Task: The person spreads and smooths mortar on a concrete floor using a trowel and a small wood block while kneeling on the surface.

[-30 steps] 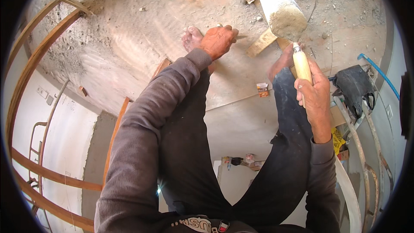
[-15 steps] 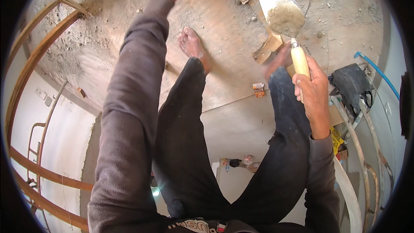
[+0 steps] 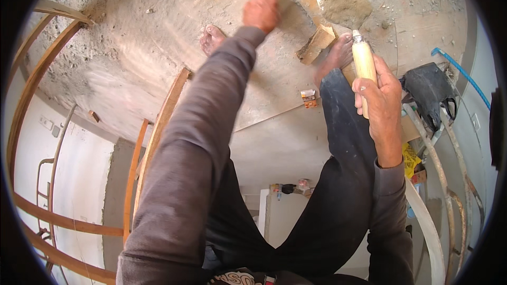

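My right hand (image 3: 383,97) is closed around the pale wooden handle of a trowel (image 3: 364,63). Its wide metal blade points away from me, with a patch of grey mortar (image 3: 346,6) on it. My left hand (image 3: 261,13) reaches forward, low over the dusty sheeted floor (image 3: 211,0). It looks closed, with the back of the hand toward me and some motion blur. Whatever it may hold is hidden beneath it. A torn piece of cardboard (image 3: 317,44) lies between the left hand and the trowel.
Curved wooden bars (image 3: 45,82) stand at the left. A black bag (image 3: 429,92) hangs on a tubular frame (image 3: 438,174) at the right, below a blue hose (image 3: 465,76). A small orange-and-white box (image 3: 309,98) lies on the floor. Grit covers the far left.
My left hand has swept right and nearer to me, toward the trowel. The right hand keeps its grip on the trowel and shows almost in the same place. More wooden bars show beside my left arm.
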Demonstrator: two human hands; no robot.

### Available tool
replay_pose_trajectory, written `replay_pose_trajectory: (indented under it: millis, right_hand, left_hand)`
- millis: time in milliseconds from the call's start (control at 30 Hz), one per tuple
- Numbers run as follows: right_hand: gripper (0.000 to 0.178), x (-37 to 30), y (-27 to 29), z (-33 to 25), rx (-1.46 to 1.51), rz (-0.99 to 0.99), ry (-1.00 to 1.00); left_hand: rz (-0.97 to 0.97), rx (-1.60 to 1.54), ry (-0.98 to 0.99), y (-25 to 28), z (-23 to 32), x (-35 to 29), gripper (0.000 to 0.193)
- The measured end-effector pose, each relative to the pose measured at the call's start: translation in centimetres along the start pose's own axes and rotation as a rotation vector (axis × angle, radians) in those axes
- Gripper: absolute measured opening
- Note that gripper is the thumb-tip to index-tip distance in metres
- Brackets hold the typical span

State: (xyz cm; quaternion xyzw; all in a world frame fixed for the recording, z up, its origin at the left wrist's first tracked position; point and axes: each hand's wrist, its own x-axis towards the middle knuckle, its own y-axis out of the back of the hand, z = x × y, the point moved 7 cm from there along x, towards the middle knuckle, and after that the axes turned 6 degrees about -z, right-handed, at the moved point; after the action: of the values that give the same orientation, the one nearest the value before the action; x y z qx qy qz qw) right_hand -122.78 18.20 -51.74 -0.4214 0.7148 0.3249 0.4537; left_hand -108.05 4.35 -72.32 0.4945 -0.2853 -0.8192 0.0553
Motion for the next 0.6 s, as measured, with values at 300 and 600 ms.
replay_pose_trajectory:
  millis: [300, 600]
  right_hand:
    - [0.044, 0.1, 0.9, 0.9, 0.014, -0.028, -0.024]
    - [0.043, 0.2, 0.3, 0.1, 0.031, -0.032, -0.040]
  left_hand:
    - [0.295, 0.141, 0.082, 12.4, -11.4, 4.0, 0.019]
    - [0.051, 0.140, -0.119, 3.3, -4.0, 1.4, 0.023]
